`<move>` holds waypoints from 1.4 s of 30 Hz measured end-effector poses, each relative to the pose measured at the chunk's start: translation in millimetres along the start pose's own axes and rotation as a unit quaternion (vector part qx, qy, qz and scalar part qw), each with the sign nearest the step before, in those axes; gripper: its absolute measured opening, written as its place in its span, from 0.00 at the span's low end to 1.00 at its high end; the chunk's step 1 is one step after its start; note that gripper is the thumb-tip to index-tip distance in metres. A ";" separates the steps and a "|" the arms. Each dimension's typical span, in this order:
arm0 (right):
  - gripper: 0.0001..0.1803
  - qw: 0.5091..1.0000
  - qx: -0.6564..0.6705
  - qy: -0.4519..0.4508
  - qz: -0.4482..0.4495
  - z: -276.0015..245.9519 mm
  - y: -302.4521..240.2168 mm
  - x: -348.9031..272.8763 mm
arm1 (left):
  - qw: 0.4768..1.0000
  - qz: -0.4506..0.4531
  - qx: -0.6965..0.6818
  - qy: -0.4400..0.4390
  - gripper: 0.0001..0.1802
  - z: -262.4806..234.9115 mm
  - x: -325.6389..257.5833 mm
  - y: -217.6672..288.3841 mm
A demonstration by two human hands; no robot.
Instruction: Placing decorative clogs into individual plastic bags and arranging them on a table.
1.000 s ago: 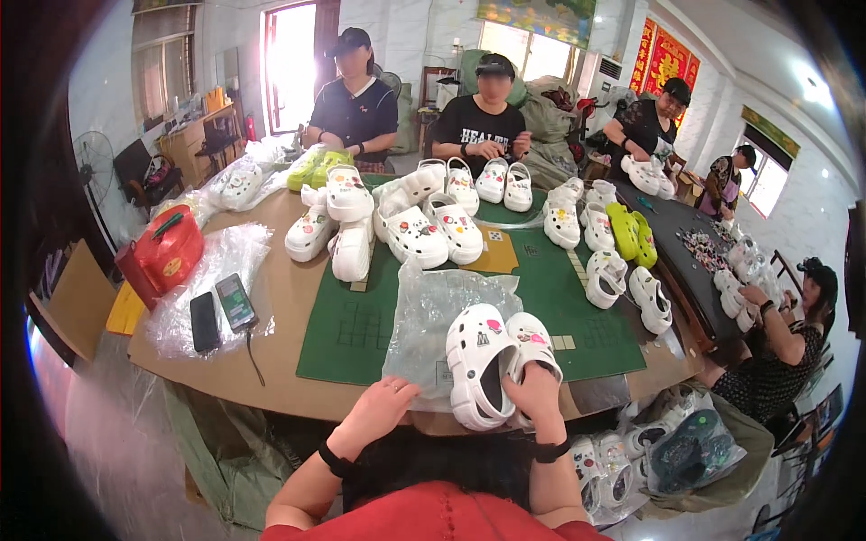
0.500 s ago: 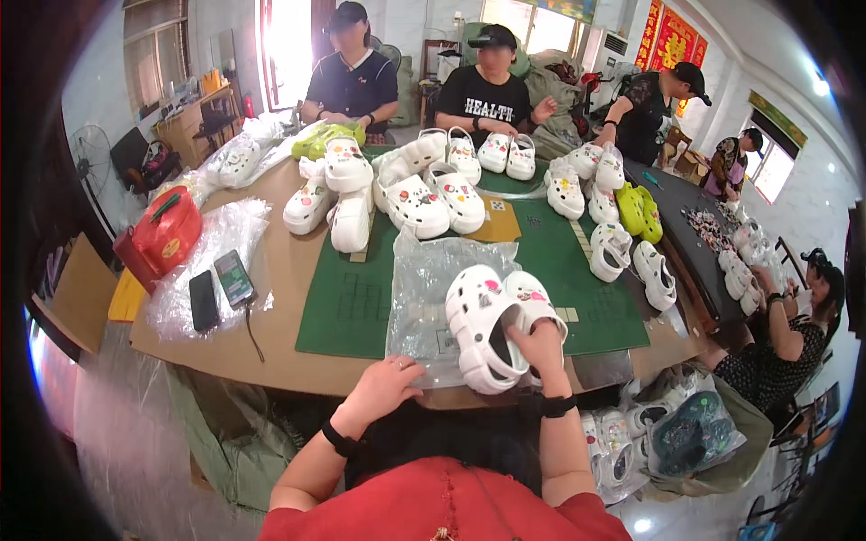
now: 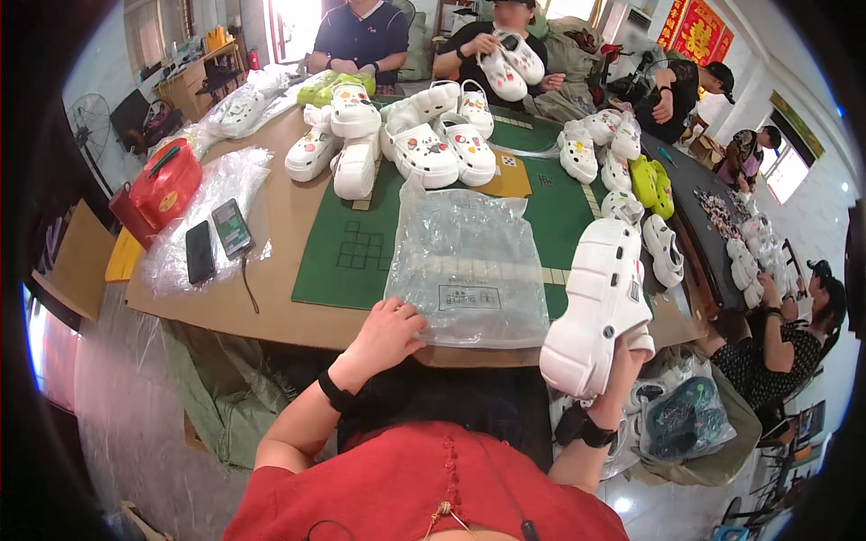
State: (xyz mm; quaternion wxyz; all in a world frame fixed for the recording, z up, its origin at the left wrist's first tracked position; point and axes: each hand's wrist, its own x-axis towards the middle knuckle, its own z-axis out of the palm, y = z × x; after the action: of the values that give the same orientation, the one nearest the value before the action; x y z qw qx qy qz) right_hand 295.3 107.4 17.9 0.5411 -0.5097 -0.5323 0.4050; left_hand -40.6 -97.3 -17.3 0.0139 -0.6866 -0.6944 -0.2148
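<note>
At the right front of the table, my right hand [image 3: 626, 368] is closed on a pair of white clogs [image 3: 595, 302], lifted and tilted so that the thick sole of the nearer one shows. The second clog is mostly hidden behind it. A clear plastic bag [image 3: 469, 261] with dark printing lies flat before me, its mouth edge toward me. My left hand [image 3: 390, 332] is at the bag's near left corner, fingers curled together on the edge; the fingertips are partly hidden.
More decorated white clogs [image 3: 422, 153] stand in groups across the back and right. Green clogs [image 3: 646, 187], two phones [image 3: 200, 254], a red bag [image 3: 167, 194] and loose plastic [image 3: 244, 176] surround a green mat [image 3: 347, 248]. Co-workers are around; one across holds white clogs [image 3: 510, 63].
My right hand has lifted the clogs off the plastic bag, moved right and turned them sole-out. My left hand stays by the bag's edge. A co-worker opposite has picked up a pair of clogs.
</note>
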 end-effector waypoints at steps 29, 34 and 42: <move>0.32 0.973 0.210 -0.079 0.050 4.6 -13.0 -42.4 | 0.928 -0.206 -0.304 0.060 0.07 14.3 13.8 3.9; 0.31 0.974 0.181 -0.134 0.012 -0.8 -7.0 -41.5 | 0.994 -0.001 -0.091 0.054 0.10 19.7 13.8 -5.6; 0.35 0.952 0.147 -0.267 0.028 -4.7 -24.6 -51.9 | 0.993 -0.012 -0.011 0.118 0.25 24.8 28.4 0.0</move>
State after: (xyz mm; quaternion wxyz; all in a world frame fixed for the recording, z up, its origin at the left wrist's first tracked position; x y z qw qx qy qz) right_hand 291.9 52.1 34.0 0.4366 -0.3130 -0.5773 0.6149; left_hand -35.3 -62.5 -30.9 0.0859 -0.6481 -0.6937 -0.3023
